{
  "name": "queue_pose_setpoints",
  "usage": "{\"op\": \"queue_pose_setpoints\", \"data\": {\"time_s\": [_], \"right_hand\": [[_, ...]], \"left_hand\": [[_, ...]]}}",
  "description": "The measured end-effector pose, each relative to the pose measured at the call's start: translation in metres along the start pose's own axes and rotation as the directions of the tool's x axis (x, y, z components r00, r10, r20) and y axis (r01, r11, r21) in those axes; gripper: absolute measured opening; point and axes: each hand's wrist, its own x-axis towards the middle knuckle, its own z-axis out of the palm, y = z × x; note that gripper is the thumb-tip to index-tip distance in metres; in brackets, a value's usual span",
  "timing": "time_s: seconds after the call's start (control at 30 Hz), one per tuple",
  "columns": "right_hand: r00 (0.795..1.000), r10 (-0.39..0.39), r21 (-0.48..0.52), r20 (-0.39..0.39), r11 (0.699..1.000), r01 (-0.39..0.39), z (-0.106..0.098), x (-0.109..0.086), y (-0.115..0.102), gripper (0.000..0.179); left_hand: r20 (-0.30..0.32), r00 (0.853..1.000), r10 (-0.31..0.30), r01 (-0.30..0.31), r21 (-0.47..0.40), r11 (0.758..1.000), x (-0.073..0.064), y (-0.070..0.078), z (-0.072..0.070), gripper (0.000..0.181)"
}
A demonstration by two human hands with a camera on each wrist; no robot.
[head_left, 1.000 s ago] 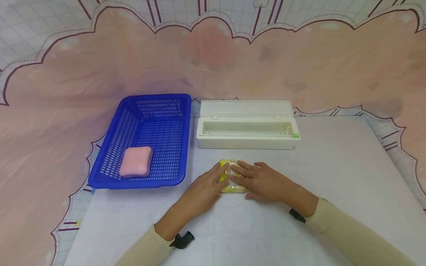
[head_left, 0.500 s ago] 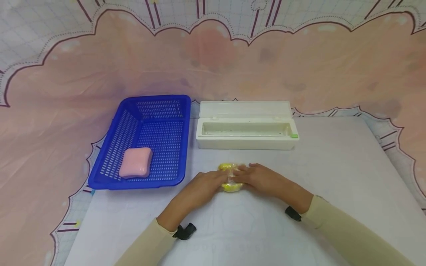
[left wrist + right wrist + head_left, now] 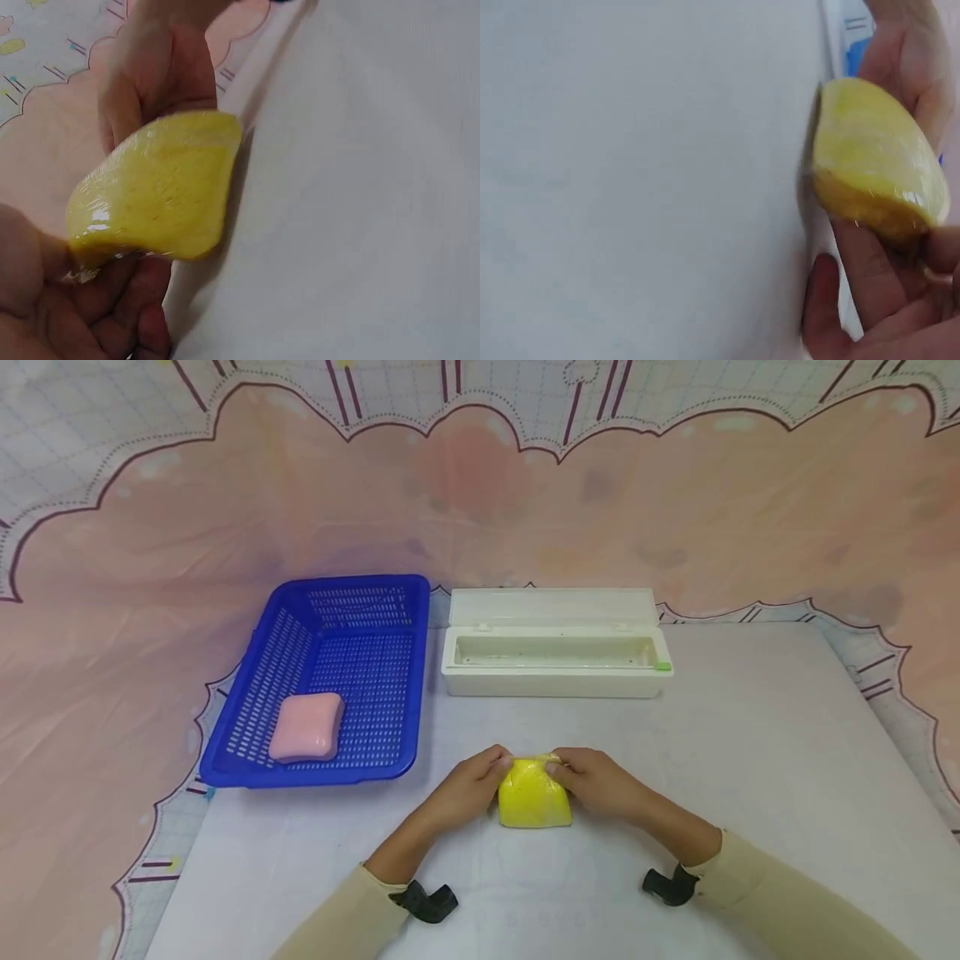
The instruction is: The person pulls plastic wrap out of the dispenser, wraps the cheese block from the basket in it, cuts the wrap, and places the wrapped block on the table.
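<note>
A plump yellow block (image 3: pixel 534 797) in shiny clear plastic film is held between both hands, tilted up over the white cloth in the head view. My left hand (image 3: pixel 468 785) grips its left end, thumb on the near side. The right hand (image 3: pixel 600 781) pinches the opposite top corner between thumb and fingers. In the left wrist view, the yellow block (image 3: pixel 161 187) shows a curved, glossy face with small darker specks. Film gathers at its edge near the left fingers (image 3: pixel 112 300). From the right wrist view, the yellow block (image 3: pixel 877 154) sits above the right fingers (image 3: pixel 866 266).
A blue plastic basket (image 3: pixel 378 772) stands at the left, with a pink rounded block (image 3: pixel 306 727) inside. Behind the hands lies a long white box (image 3: pixel 555 683), its lid raised, with a green tab (image 3: pixel 663 666) at its right end. White cloth (image 3: pixel 750 735) covers the table.
Both hands have gone from lying over the flat block to gripping its ends. The block has moved nearer to me and tipped up, so its broad yellow face shows.
</note>
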Motion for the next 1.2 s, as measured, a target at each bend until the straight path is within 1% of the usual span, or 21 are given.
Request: {"op": "queue_pose_setpoints", "data": {"time_s": [0.03, 0.07, 0.13, 0.17, 0.23, 0.3, 0.43, 0.5, 0.57, 0.6, 0.67, 0.73, 0.83, 0.9, 0.97, 1.1, 1.2], "right_hand": [[0.998, 0.060, 0.080, 0.003, 0.995, -0.060, 0.000, -0.001, 0.000, 0.029], [0.994, 0.110, 0.158, 0.008, 0.981, -0.110, 0.001, -0.002, 0.001, 0.031], [0.983, 0.184, 0.291, 0.014, 0.940, -0.180, 0.000, -0.005, 0.002, 0.033], [0.978, 0.207, 0.349, 0.021, 0.915, -0.201, -0.001, -0.007, 0.001, 0.034], [0.974, 0.224, 0.421, 0.043, 0.880, -0.221, -0.003, -0.012, 0.001, 0.039], [0.974, 0.215, 0.449, 0.066, 0.866, -0.221, -0.006, -0.017, 0.000, 0.044], [0.981, 0.163, 0.516, 0.108, 0.834, -0.195, -0.007, -0.027, 0.004, 0.064], [0.984, 0.140, 0.553, 0.107, 0.814, -0.176, -0.006, -0.031, 0.009, 0.067], [0.988, 0.124, 0.580, 0.096, 0.799, -0.157, -0.005, -0.035, 0.015, 0.064], [0.989, 0.122, 0.586, 0.087, 0.796, -0.150, -0.006, -0.037, 0.018, 0.063], [0.989, 0.131, 0.581, 0.067, 0.801, -0.145, -0.009, -0.041, 0.023, 0.064], [0.989, 0.144, 0.557, 0.041, 0.818, -0.142, -0.015, -0.047, 0.026, 0.066], [0.985, 0.173, 0.508, -0.015, 0.849, -0.142, -0.029, -0.055, 0.032, 0.069], [0.979, 0.197, 0.473, -0.059, 0.869, -0.147, -0.039, -0.061, 0.036, 0.071], [0.965, 0.240, 0.429, -0.109, 0.887, -0.172, -0.050, -0.065, 0.041, 0.075], [0.919, 0.330, 0.310, -0.214, 0.915, -0.257, -0.076, -0.071, 0.052, 0.086], [0.890, 0.360, 0.232, -0.279, 0.925, -0.301, -0.099, -0.073, 0.065, 0.091]], "left_hand": [[0.006, 0.999, -0.035, 0.035, -0.079, 0.996, 0.001, 0.001, 0.002, 0.029], [0.018, 0.998, -0.065, 0.067, -0.149, 0.987, 0.002, 0.002, 0.004, 0.029], [0.054, 0.994, -0.099, 0.110, -0.275, 0.955, 0.003, 0.003, 0.006, 0.030], [0.077, 0.991, -0.107, 0.126, -0.329, 0.936, 0.002, 0.004, 0.007, 0.032], [0.120, 0.988, -0.102, 0.142, -0.400, 0.905, 0.002, 0.006, 0.008, 0.036], [0.136, 0.986, -0.092, 0.143, -0.435, 0.889, 0.001, 0.008, 0.008, 0.037], [0.132, 0.988, -0.080, 0.131, -0.447, 0.885, 0.001, 0.009, 0.010, 0.036], [0.138, 0.987, -0.080, 0.136, -0.464, 0.875, 0.002, 0.007, 0.013, 0.037], [0.157, 0.984, -0.079, 0.148, -0.498, 0.855, 0.004, 0.006, 0.018, 0.038], [0.170, 0.982, -0.078, 0.156, -0.515, 0.843, 0.005, 0.006, 0.020, 0.039], [0.193, 0.978, -0.078, 0.174, -0.552, 0.815, 0.008, 0.008, 0.026, 0.043], [0.209, 0.976, -0.067, 0.180, -0.585, 0.791, 0.011, 0.012, 0.031, 0.048], [0.210, 0.976, -0.059, 0.178, -0.608, 0.774, 0.019, 0.021, 0.040, 0.055], [0.194, 0.979, -0.057, 0.166, -0.609, 0.776, 0.029, 0.030, 0.048, 0.057], [0.165, 0.984, -0.068, 0.155, -0.603, 0.783, 0.041, 0.039, 0.058, 0.056], [0.090, 0.992, -0.089, 0.125, -0.609, 0.783, 0.071, 0.060, 0.080, 0.053], [0.062, 0.995, -0.083, 0.104, -0.609, 0.787, 0.092, 0.078, 0.096, 0.055]]}}
